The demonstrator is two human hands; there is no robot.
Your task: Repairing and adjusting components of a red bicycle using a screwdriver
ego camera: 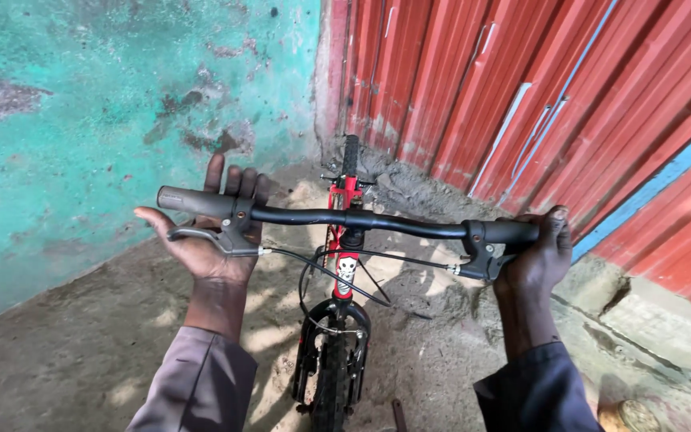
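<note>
**Two hands at the handlebar of a red bicycle**

Nearest the camera are two grey sleeves [201, 384], one at the lower left and one at the lower right, leading forward to the person's bare hands. Between them stands the front of a red bicycle [344, 264], seen from above and behind the bar, with its black front tyre [331, 376] on a sandy, sun-dappled ground [81, 360].

A black handlebar [345, 218] runs across the middle of the view. The right hand [533, 256] is clenched around the right grip [521, 230], fingers wrapped over the top, just beside the right brake lever mount [481, 252]. The left hand [213, 232] lies open, palm up and fingers spread, beneath the bar; it touches the silver left brake lever [201, 236] and cradles the bar from below without closing on it. The left rubber grip [189, 200] sticks out to the left, beyond the fingers, bare.

Thin black brake cables [321, 276] loop from both levers down toward the fork.

The bar looks stiff and metal, and the bicycle likely fairly heavy and prone to swinging at the front wheel. The rubber grips at either end seem the surest places to hold, since they should not slip.

To the far left is a worn turquoise wall [81, 120]; to the right, red corrugated metal sheeting [561, 96].
</note>
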